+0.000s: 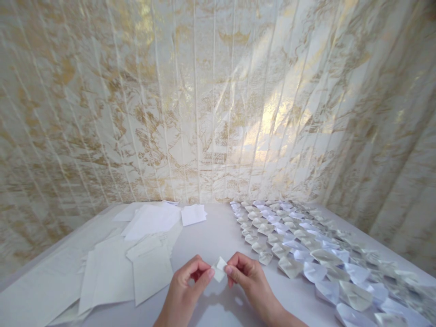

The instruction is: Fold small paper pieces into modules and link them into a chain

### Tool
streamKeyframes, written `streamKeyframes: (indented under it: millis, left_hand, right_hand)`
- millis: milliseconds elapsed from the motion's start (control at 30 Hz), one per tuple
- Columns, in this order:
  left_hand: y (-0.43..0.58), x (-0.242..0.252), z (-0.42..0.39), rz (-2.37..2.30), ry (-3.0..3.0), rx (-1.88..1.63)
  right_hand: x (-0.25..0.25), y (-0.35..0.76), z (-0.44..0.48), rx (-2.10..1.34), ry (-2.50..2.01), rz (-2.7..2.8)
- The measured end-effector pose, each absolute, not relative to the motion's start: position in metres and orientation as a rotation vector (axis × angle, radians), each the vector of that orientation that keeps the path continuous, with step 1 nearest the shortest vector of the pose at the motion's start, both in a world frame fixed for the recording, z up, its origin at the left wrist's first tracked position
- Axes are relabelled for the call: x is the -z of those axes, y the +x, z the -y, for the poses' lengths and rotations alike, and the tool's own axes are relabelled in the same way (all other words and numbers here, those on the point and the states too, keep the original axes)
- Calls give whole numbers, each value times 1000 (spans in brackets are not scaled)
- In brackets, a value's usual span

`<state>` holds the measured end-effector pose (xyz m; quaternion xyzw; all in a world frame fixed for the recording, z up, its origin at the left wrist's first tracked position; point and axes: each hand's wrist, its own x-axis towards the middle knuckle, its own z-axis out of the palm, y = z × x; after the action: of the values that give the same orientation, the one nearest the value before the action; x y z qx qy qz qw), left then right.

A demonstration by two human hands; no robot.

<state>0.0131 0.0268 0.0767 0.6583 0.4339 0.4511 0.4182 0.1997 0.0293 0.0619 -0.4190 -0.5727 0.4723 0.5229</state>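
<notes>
Between my two hands, just above the table, is a small folded piece of white paper (pixel 219 269), diamond-shaped with a flap at its top. My left hand (pixel 190 286) pinches its left corner between thumb and index finger. On the opposite corner, the thumb and fingers of my right hand (pixel 250 279) are closed in the same kind of pinch. Shadows of both hands fall on the table below.
Stacks of flat off-white paper (pixel 112 272) and brighter white sheets (pixel 150 221) cover the left side. A small white paper stack (pixel 194 215) lies at the back middle. Rows of folded paper pieces (pixel 289 266) fill the right. A gold-patterned curtain (pixel 204 113) hangs behind the table (pixel 211 231).
</notes>
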Motion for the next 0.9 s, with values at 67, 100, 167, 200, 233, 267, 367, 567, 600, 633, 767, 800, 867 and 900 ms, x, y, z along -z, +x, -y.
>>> streamKeyframes:
  millis: [67, 100, 167, 200, 233, 267, 367, 567, 600, 633, 767, 800, 867, 900]
  left_hand:
    - [13, -74, -27, -1098, 1636, -1086]
    - [13, -72, -27, -1083, 1619, -1069]
    - [13, -67, -29, -1030, 1571, -1063]
    - [13, -65, -30, -999, 1545, -1071]
    - [13, -63, -31, -968, 1516, -1076]
    - [12, -62, -32, -946, 1484, -1090]
    - [11, -58, -34, -929, 1423, -1129]
    - [11, -56, -33, -962, 1430, -1148]
    - [11, -56, -33, -965, 1427, -1145]
    - [12, -57, -33, -965, 1425, -1147]
    - [13, -58, -31, -946, 1456, -1151]
    - [13, -58, -30, -949, 1472, -1144]
    - [13, -57, -29, -965, 1499, -1123]
    - [13, -57, -29, -974, 1508, -1121]
  right_hand:
    - [-62, 198, -30, -1195, -994, 1325]
    - [-62, 197, -30, -1240, -983, 1297]
    - [-62, 196, -30, -1334, -950, 1242]
    - [-61, 196, -30, -1369, -932, 1222]
    - [-61, 197, -30, -1392, -915, 1208]
    - [-61, 197, -30, -1401, -901, 1199]
    - [-59, 198, -31, -1385, -885, 1205]
    - [-57, 199, -32, -1360, -889, 1225]
    - [-57, 199, -31, -1358, -888, 1223]
    - [-57, 199, -31, -1355, -890, 1223]
    - [-60, 198, -30, -1328, -929, 1244]
    - [-61, 197, -30, -1319, -941, 1248]
    - [-61, 196, -30, -1307, -955, 1252]
    - [-61, 195, -30, -1303, -958, 1256]
